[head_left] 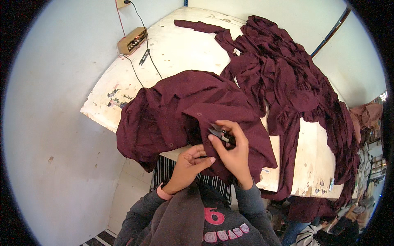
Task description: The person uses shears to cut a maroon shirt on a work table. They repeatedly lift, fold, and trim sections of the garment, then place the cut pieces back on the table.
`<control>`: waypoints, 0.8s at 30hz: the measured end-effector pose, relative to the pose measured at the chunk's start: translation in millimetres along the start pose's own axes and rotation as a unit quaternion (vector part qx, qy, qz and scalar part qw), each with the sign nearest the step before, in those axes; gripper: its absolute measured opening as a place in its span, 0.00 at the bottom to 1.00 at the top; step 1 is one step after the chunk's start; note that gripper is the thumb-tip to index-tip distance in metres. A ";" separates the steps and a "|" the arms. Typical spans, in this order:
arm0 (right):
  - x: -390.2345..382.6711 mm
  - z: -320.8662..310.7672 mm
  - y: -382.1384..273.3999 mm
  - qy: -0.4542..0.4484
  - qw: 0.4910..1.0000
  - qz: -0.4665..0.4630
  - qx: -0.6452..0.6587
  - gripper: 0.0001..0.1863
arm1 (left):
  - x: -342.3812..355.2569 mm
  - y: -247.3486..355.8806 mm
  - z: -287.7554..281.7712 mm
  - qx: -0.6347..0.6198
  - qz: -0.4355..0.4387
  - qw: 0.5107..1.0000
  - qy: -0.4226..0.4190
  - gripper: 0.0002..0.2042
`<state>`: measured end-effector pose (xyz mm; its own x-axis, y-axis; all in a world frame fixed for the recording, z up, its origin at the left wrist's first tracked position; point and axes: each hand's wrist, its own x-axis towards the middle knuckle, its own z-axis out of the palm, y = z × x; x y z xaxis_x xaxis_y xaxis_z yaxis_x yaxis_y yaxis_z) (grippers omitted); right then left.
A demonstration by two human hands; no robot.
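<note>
Holding small dark snips (221, 136) in our right hand (232, 147), we have the thumb and fingers closed round the handles, and the grey blades point left toward the cloth. Our left hand (186, 166) sits just left of and a little nearer to us than the right one, its fingers curled and its thumb reaching across at the edge of a maroon garment (213, 92); we cannot tell whether cloth is pinched between them. That garment lies bunched around and beyond both hands, and its near folds hang over the table edge toward us. Two small round buttons (199, 115) show on it, one just beyond the snips and one left of them, past our left fingers. We wear a pink band (163, 192) on the left wrist, and striped black-and-white cloth (164, 170) shows below that hand.

Beyond and to the right of our hands, a heap of maroon cloth (283, 74) spreads over the worn, pale table (184, 49), with lengths trailing off its near edge. Far ahead and left of our hands, a tan box (133, 41) with thin cables stands near the wall, and a second pair of black snips (144, 57) lies just beside it.
</note>
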<state>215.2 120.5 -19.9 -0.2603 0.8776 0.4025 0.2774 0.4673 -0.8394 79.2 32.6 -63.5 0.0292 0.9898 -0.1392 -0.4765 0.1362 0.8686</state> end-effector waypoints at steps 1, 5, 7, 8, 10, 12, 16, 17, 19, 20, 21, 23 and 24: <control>-1.7 -4.6 -10.9 0.022 0.996 -0.045 -0.074 0.16 | -1.7 8.4 1.9 -0.013 0.004 1.000 0.005 0.21; -16.3 -22.4 -18.9 0.012 0.971 -0.137 -0.194 0.15 | -1.4 24.0 1.6 -0.019 0.017 1.000 0.000 0.25; -22.8 -25.4 -22.3 -0.001 0.959 -0.152 -0.241 0.15 | 0.0 23.7 5.7 -0.020 0.020 1.000 0.003 0.25; -24.1 -25.8 -22.7 -0.008 0.952 -0.158 -0.264 0.15 | 1.4 23.9 6.3 -0.010 0.016 1.000 -0.001 0.25; -24.6 -25.8 -22.3 -0.014 0.946 -0.168 -0.277 0.16 | 2.5 23.9 7.2 0.010 0.005 1.000 -0.009 0.25; -24.5 -24.7 -21.1 -0.018 0.947 -0.171 -0.272 0.15 | 4.7 19.0 6.7 0.010 0.012 1.000 -0.015 0.25; -22.3 -26.2 -16.2 -0.031 0.946 -0.178 -0.269 0.15 | 6.8 19.5 7.7 -0.001 0.015 1.000 -0.023 0.24; -21.9 -26.3 -14.7 -0.032 0.951 -0.173 -0.253 0.15 | 6.9 20.3 7.8 0.006 0.012 1.000 -0.022 0.24; -20.8 -26.5 -12.4 -0.031 0.961 -0.164 -0.221 0.15 | 7.5 21.6 7.0 0.018 0.006 1.000 -0.021 0.24; -19.4 -25.5 -15.1 -0.020 0.975 -0.126 -0.183 0.15 | 8.3 20.1 4.6 0.031 0.010 0.999 -0.032 0.23; -16.7 -23.0 -19.2 -0.010 0.986 -0.088 -0.141 0.16 | 9.1 16.2 0.5 0.045 0.013 0.998 -0.040 0.22; -7.4 -22.7 -17.6 -0.033 0.996 -0.026 -0.077 0.15 | 11.4 7.2 -1.7 0.054 0.041 0.996 -0.050 0.20; -4.2 -22.5 -7.9 -0.057 0.997 -0.021 -0.040 0.12 | 11.5 1.9 1.6 0.048 0.066 0.995 -0.052 0.20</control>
<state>234.9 115.5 -6.7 -0.3745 0.8419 0.3885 0.3368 0.5138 -0.7890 80.0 44.3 -62.6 0.0645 0.9976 0.0242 -0.3958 0.0033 0.9183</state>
